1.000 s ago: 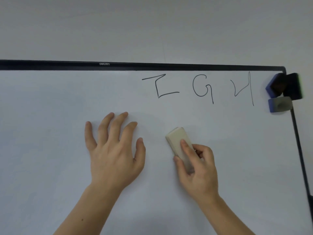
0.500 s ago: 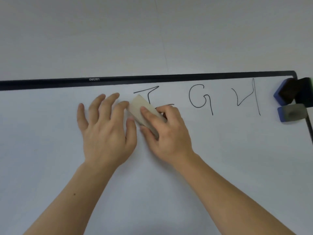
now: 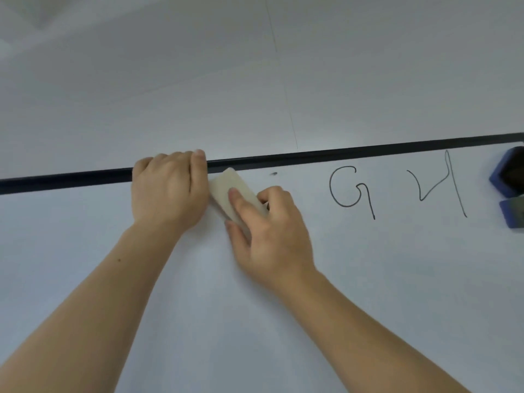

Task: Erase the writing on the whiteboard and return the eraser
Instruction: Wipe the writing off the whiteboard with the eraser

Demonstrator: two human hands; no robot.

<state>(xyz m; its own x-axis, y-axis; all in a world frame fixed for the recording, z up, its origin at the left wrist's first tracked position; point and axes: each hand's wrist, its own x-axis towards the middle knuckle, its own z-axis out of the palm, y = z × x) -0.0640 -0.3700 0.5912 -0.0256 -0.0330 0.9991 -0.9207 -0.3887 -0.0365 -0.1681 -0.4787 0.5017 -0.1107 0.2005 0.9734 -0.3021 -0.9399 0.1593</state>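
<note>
A whiteboard (image 3: 368, 279) with a black top frame fills the lower view. My right hand (image 3: 269, 231) presses a pale, off-white eraser (image 3: 229, 185) flat on the board just under the frame. My left hand (image 3: 168, 191) is beside it on the left, fingers curled over the top frame. A small black smudge (image 3: 273, 173) lies right of the eraser. Two black marks are still written further right: a G-like figure (image 3: 351, 191) and a 4-like figure (image 3: 439, 185).
Two blue-backed erasers sit at the board's top right corner, one (image 3: 507, 171) above the other (image 3: 513, 212). A pale wall (image 3: 255, 66) rises behind the board.
My right hand swept the eraser up and left over the first written figure, which is now gone but for a smudge. My left hand moved up and curled onto the top frame.
</note>
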